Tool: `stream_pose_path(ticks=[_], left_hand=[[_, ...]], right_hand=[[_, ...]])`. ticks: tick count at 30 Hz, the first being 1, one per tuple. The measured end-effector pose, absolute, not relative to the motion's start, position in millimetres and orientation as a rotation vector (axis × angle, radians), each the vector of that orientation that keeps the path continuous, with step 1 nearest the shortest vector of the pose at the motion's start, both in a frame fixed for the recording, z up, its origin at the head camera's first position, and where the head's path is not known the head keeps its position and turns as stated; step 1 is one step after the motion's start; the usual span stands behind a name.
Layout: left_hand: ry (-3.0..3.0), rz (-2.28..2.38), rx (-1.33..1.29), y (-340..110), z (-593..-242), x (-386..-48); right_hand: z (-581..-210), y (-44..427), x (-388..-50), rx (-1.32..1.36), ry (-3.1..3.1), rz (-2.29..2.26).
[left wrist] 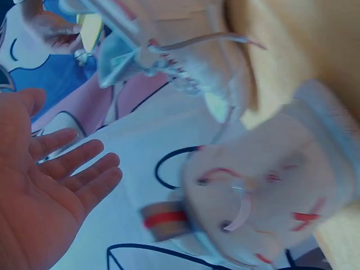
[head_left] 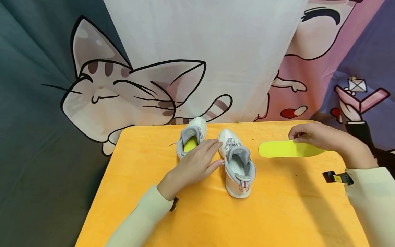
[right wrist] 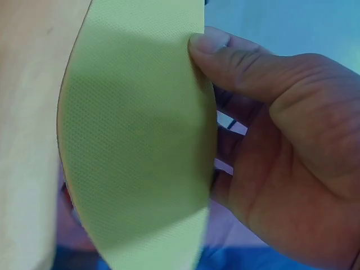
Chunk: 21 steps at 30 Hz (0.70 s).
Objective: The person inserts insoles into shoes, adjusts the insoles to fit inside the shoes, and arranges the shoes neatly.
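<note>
Two white and pale pink sneakers stand upright on the yellow table, toes away from me. Inside the left sneaker point(head_left: 202, 127) lies a yellow-green insole point(head_left: 190, 143); the right sneaker point(head_left: 241, 187) shows a grey inside. My left hand point(head_left: 197, 161), fingers extended, hovers over the heel of the left sneaker, its fingertips near the right sneaker's side. Whether they touch it I cannot tell. At the right, my right hand point(head_left: 321, 135) pinches the edge of another yellow-green insole point(head_left: 277, 149) between thumb and fingers, above the table. The right wrist view shows this insole's textured face point(right wrist: 135, 129).
The yellow table point(head_left: 197, 223) reaches back to a printed cloth point(head_left: 234, 51) with a cartoon cat on it. A dark green curtain point(head_left: 40, 154) hangs to the left. Black wrist straps point(head_left: 347, 178) show at the sleeves.
</note>
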<state>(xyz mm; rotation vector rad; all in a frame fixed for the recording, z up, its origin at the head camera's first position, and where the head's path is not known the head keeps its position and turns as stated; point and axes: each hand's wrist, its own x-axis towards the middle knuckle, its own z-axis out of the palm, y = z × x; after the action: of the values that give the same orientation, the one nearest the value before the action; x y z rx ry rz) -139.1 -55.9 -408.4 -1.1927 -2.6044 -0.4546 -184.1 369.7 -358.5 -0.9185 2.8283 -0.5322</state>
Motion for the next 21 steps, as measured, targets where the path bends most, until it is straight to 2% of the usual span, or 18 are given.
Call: stream_pose_path(ticks=[5,11,21], left_hand=[[-2.577,-0.597,-1.218,-42.4,-388.4,-138.5],[-2.672,-0.733,-1.226,-22.4,-371.0,-143.0],[-2.942,-1.002,-1.135,-2.6,-370.6,-154.0]], right_hand=[[-335.7,332.6,-178.9,-0.998,2.857,-0.394],[-321.4,290.3,-178.4,-1.114,2.750,-0.451],[-321.8,242.1,-179.4,-1.202,2.661,-0.475]])
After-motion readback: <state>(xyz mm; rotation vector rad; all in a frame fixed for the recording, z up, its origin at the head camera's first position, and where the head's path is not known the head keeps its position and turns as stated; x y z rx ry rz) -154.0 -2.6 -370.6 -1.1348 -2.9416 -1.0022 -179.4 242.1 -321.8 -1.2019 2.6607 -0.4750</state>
